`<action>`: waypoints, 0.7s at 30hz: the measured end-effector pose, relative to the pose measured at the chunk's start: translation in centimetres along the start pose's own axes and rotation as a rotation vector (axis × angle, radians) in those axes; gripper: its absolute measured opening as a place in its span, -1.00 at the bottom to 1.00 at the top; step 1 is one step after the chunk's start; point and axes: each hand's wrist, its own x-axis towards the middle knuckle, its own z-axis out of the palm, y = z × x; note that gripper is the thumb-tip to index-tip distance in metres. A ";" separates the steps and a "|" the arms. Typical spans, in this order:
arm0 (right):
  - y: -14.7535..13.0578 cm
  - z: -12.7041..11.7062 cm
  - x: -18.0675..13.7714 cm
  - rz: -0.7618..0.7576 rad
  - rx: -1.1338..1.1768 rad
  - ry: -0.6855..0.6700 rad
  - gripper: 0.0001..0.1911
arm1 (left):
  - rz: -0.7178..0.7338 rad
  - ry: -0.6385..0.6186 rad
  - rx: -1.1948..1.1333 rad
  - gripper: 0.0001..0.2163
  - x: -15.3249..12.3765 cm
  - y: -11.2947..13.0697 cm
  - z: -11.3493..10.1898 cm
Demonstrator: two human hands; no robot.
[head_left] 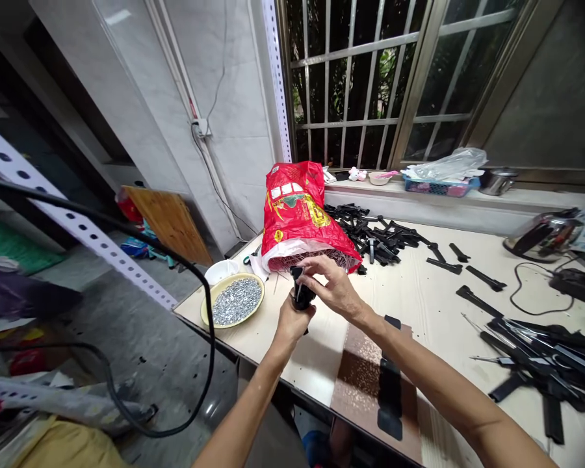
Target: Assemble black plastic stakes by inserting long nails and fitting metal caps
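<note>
Two bare arms are seen, thin and long. No sleeves are worn on them. The left hand (pixel 291 323) and the right hand (pixel 332 284) are bare too. No gloves, rings or watch are worn.

The pale table (pixel 419 305) bears a red bag (pixel 297 214), yellow bowl (pixel 209 315), black parts (pixel 375 237).

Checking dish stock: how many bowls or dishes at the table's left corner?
2: a yellow dish of small metal parts at the corner, and a white bowl just behind it. Others may be hidden behind the red bag.
</note>
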 end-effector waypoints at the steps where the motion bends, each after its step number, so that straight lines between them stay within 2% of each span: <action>1: -0.1 -0.3 -0.1 -0.020 -0.026 -0.005 -0.77 | 0.031 -0.004 0.025 -0.71 0.1 0.0 0.2; 7: 0.3 -1.5 -1.1 -0.085 -0.119 0.040 -0.77 | 0.178 -0.021 0.170 -0.69 0.6 0.2 1.2; 11: 0.6 -2.3 -2.0 -0.092 -0.205 0.073 -0.81 | 0.218 0.002 0.282 -0.68 0.3 1.2 2.2; 13: 0.5 -3.1 -2.4 -0.096 -0.223 0.098 -0.76 | 0.245 0.009 0.283 -0.63 0.0 2.0 2.5; 17: 0.3 -5.2 -3.4 -0.053 -0.163 0.264 -0.56 | 0.331 0.091 0.240 -0.66 -0.1 3.2 2.9; 21: 0.9 -6.7 -4.7 -0.007 -0.127 0.387 -0.64 | 0.423 0.168 0.166 -0.66 1.1 3.4 3.2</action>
